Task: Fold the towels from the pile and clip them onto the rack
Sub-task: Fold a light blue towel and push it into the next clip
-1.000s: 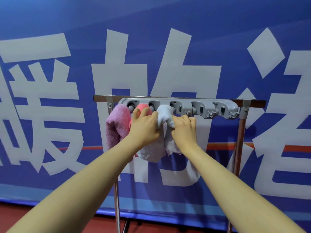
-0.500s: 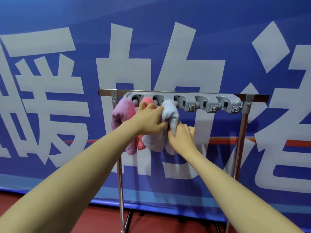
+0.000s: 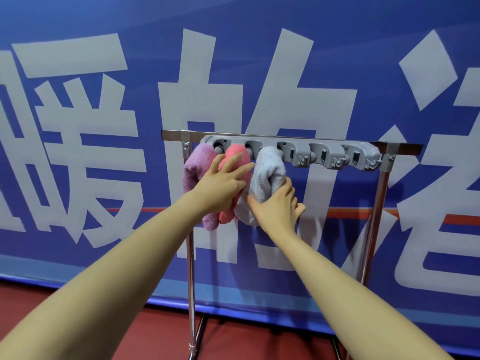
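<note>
Hanging side by side from the grey clip bar (image 3: 324,154) on the rack (image 3: 374,216) are three towels: purple (image 3: 193,170), pink (image 3: 237,157) and white (image 3: 267,172). The left hand (image 3: 223,185) lies with straight fingers across the pink towel, its grip apart. The right hand (image 3: 278,209) touches the white towel's lower fold, fingers relaxed and spread. A blue banner (image 3: 78,126) hangs behind.

Three towels hang side by side from clip bar (image 3: 324,152) on rack (image 3: 374,219), banner (image 3: 104,74) behind. Left hand's fingers (image 3: 233,165) on middle towel (image 3: 237,157); right hand's fingers (image 3: 287,185) against rightmost towel (image 3: 267,172); third towel (image 3: 196,167) left of both.
</note>
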`<state>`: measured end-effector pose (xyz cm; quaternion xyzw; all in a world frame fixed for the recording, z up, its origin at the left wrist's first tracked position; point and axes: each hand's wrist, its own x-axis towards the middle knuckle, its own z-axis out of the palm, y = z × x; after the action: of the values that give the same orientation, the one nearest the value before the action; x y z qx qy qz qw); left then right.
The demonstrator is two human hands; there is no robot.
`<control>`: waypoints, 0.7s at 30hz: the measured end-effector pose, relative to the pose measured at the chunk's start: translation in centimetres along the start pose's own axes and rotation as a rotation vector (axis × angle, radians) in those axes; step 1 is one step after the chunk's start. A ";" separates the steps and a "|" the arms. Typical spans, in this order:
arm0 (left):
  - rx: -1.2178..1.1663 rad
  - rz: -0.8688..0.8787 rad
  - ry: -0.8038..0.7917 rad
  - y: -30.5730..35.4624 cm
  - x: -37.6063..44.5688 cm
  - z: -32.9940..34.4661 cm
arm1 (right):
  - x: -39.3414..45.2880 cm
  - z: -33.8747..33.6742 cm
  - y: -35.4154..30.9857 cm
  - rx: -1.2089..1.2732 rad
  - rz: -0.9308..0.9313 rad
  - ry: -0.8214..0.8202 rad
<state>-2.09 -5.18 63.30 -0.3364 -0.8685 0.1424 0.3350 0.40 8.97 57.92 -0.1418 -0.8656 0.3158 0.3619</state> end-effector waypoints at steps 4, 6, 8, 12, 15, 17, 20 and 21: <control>0.075 0.014 0.126 0.2 -0.4 0.7 | 0.8 0.9 -0.3 -0.044 0.020 0.025; 0.094 -0.009 0.209 0.3 -0.3 1.3 | 1.2 0.8 0.2 -0.103 -0.028 0.019; 0.085 -0.025 0.297 0.6 -0.2 1.8 | 1.5 0.4 1.1 -0.146 -0.095 0.026; 0.034 -0.068 0.358 1.0 0.2 2.4 | 2.3 -0.5 2.5 -0.218 -0.212 0.039; -0.062 -0.069 0.353 1.2 0.1 2.5 | 2.3 -0.6 3.0 -0.259 -0.263 0.009; -0.091 -0.061 0.363 1.4 -0.1 2.4 | 2.0 -0.4 3.1 -0.254 -0.273 -0.018; -0.147 -0.084 0.340 1.8 -0.5 1.9 | 1.5 -0.3 3.1 -0.161 -0.246 -0.057; -0.161 -0.097 0.336 1.9 -0.5 1.8 | 1.4 -0.4 3.1 -0.108 -0.229 -0.069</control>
<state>-2.04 -4.15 60.84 -0.3391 -0.8241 -0.0018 0.4537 -0.29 12.15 56.86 -0.0504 -0.9037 0.2302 0.3575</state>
